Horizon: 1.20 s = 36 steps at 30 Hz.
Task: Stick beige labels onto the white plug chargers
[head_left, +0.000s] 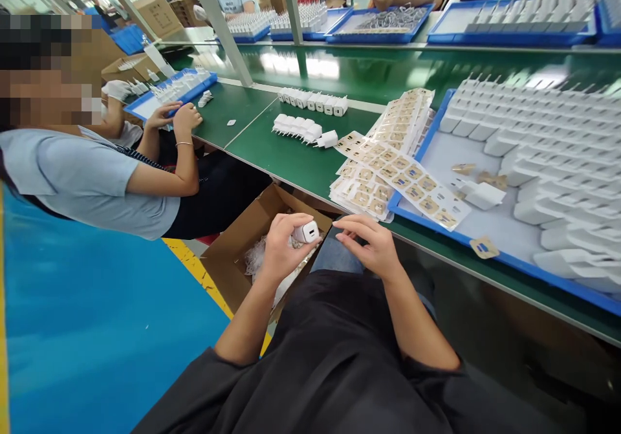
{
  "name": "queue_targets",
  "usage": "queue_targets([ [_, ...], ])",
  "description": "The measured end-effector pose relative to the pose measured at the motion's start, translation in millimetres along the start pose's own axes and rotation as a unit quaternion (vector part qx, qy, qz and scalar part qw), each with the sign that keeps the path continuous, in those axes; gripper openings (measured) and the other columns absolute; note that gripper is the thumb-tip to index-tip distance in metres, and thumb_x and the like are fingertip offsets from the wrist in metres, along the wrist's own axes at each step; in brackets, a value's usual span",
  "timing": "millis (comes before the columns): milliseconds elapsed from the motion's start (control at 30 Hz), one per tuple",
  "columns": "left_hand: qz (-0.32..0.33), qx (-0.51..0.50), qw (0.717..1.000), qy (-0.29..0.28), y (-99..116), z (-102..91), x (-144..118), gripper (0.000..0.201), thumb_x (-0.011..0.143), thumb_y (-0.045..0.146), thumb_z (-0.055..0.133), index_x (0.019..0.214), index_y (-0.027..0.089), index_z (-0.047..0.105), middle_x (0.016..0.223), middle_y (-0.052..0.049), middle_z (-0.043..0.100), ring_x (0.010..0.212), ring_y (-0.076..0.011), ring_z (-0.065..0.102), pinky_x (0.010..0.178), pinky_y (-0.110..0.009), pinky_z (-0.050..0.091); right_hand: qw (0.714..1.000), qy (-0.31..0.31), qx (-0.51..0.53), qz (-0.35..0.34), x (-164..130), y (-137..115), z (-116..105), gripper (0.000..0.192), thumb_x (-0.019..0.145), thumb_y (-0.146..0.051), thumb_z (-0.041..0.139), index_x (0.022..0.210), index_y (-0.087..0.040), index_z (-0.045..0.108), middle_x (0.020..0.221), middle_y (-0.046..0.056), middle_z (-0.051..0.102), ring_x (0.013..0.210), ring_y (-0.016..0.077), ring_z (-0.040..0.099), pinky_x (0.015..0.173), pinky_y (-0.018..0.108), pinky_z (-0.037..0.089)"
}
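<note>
My left hand (281, 243) holds a small white charger plug (307, 232) above my lap, its end face turned toward my right hand. My right hand (371, 245) hovers just right of the plug with its fingers spread and nothing in them. Sheets of gold-coloured stickers (388, 169) lie stacked on the green table in front of me, one sheet draped over the rim of a blue tray (490, 253). That tray is packed with several rows of white plugs (548, 143).
Two rows of white plugs (301, 127) lie on the green table (291, 156). An open cardboard box (242, 253) stands on the floor beside my left knee. A co-worker in a light blue shirt (87, 182) sits at my left. More trays and people line the far side.
</note>
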<state>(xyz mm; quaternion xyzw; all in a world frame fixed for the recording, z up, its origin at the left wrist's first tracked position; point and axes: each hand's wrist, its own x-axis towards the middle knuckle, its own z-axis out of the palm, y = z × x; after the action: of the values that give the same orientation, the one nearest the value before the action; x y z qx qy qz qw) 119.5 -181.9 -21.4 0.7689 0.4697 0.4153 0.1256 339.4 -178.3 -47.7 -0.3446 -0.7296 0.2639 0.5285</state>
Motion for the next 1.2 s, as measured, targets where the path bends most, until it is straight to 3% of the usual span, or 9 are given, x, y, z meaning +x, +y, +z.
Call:
queue_targets([
  [267,0.030,0.002,1.000,-0.007,13,15.8,-3,0.025,0.087,0.031,0.077,0.107,0.022,0.066,0.103,-0.007,0.076,0.094,-0.0215,0.066,0.084,-0.037,0.053,1.000,0.000,-0.001,0.011,2,-5,19,0.007,0.098,-0.025,0.061,0.097,-0.022,0.067,0.096,0.006,0.069,0.075,0.0134,0.065,0.063,0.025,0.058],
  [433,0.059,0.030,0.998,-0.014,9,15.1,-4,0.021,0.088,0.027,0.075,0.106,0.023,0.066,0.106,-0.005,0.077,0.095,-0.0215,0.066,0.087,-0.039,0.049,0.998,-0.044,-0.031,0.030,1,-3,18,0.010,0.102,-0.025,0.053,0.097,-0.022,0.061,0.095,0.006,0.064,0.080,0.0150,0.062,0.067,0.027,0.054],
  [733,0.022,0.045,0.999,-0.021,7,21.2,-10,0.024,0.087,0.032,0.077,0.108,0.023,0.067,0.105,-0.004,0.078,0.094,-0.0205,0.066,0.082,-0.036,0.045,0.991,-0.129,-0.013,0.032,5,1,13,0.012,0.104,-0.026,0.048,0.094,-0.022,0.054,0.088,0.002,0.057,0.075,0.0143,0.057,0.065,0.026,0.047],
  [833,0.016,0.047,0.999,-0.004,6,22.7,-9,0.024,0.087,0.031,0.077,0.107,0.023,0.068,0.105,-0.004,0.078,0.094,-0.0204,0.065,0.083,-0.035,0.046,0.993,-0.104,0.009,0.050,2,2,17,0.011,0.103,-0.026,0.051,0.094,-0.022,0.056,0.089,0.003,0.059,0.076,0.0143,0.058,0.064,0.025,0.049],
  [1033,0.013,0.054,0.998,0.012,7,20.5,-5,0.024,0.085,0.030,0.078,0.106,0.022,0.068,0.107,-0.005,0.077,0.094,-0.0211,0.064,0.086,-0.036,0.046,0.996,0.006,0.046,0.076,-1,-2,26,0.008,0.095,-0.028,0.065,0.100,-0.023,0.062,0.096,0.004,0.063,0.076,0.0133,0.062,0.058,0.023,0.054],
  [1200,0.021,0.049,0.998,0.013,10,21.8,-8,0.024,0.085,0.025,0.076,0.107,0.022,0.067,0.108,-0.005,0.077,0.094,-0.0204,0.064,0.086,-0.036,0.046,0.995,0.033,0.046,0.082,-1,-4,30,0.008,0.094,-0.025,0.066,0.102,-0.023,0.063,0.098,0.004,0.064,0.075,0.0130,0.063,0.059,0.023,0.056],
])
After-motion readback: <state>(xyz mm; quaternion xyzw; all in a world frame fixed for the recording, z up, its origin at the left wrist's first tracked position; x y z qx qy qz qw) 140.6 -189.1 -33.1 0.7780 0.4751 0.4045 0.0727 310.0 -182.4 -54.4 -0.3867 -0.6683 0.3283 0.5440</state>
